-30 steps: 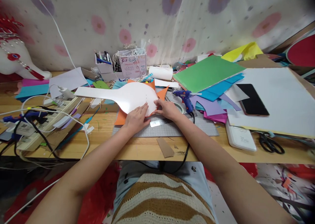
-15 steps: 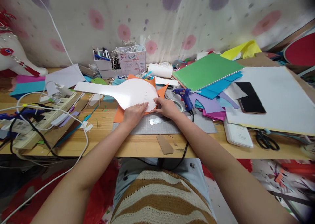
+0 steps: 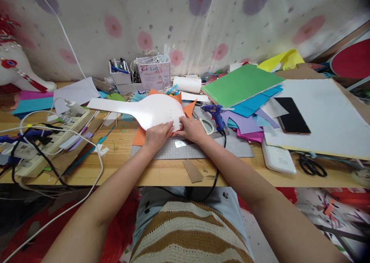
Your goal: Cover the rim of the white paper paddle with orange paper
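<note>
Board (image 3: 153,111) against both hands (image 3: 158,136), handle (image 3: 108,104) pointing left

White paddle-shaped board (image 3: 156,108); orange paper (image 3: 139,137); grey gridded mat (image 3: 234,148).

Handwritten "5.05" stands on the white box (image 3: 155,78); its remaining writing is unclear.
</note>
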A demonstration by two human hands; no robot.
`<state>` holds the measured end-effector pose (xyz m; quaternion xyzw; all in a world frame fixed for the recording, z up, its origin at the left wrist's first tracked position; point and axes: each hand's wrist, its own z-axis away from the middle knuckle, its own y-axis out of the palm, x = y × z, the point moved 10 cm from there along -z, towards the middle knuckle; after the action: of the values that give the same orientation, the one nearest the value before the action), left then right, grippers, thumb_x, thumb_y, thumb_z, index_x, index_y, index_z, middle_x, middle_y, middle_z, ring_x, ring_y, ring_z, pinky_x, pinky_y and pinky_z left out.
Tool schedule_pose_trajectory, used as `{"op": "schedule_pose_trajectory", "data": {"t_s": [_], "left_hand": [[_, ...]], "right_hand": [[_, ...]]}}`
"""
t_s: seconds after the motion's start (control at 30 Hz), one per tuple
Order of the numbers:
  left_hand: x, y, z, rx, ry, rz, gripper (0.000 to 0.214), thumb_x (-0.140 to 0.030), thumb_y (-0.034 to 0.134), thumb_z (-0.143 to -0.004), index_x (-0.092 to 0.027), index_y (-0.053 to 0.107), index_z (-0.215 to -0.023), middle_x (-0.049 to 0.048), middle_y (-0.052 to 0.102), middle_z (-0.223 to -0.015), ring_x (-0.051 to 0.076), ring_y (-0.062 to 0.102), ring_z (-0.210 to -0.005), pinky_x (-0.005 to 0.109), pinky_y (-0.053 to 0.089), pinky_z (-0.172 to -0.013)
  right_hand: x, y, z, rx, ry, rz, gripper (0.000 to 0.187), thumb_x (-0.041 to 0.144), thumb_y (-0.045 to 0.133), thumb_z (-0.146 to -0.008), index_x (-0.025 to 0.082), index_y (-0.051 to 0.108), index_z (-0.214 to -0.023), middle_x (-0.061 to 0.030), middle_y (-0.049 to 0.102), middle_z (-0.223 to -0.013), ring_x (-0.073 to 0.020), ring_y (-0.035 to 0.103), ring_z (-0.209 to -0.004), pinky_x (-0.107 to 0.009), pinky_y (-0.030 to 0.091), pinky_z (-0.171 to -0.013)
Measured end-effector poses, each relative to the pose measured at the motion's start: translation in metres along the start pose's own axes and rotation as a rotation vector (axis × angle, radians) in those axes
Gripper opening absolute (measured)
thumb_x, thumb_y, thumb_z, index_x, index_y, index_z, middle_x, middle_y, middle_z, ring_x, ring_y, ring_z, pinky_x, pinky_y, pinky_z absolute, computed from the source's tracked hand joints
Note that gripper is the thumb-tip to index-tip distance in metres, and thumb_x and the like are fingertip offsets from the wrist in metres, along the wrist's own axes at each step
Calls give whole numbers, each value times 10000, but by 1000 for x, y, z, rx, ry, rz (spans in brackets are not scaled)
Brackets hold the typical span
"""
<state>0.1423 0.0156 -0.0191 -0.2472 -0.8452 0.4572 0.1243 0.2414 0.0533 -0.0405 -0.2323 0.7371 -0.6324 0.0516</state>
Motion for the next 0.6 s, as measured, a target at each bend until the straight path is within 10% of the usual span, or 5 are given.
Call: {"op": "schedule_pose_trajectory", "data": {"t_s": [0.6], "left_hand": [[-2,10,3,91,31,-15,399,-484,483,-840,-248,593,-1142,62,660,-1087,226,640,-965,339,543,-750]], "right_hand": [[-10,-4,4,3,-69,-66,553,602,597,-700,195,507,-1064,-78,674,-944,-238,625,-866,-286,388,-661]]}}
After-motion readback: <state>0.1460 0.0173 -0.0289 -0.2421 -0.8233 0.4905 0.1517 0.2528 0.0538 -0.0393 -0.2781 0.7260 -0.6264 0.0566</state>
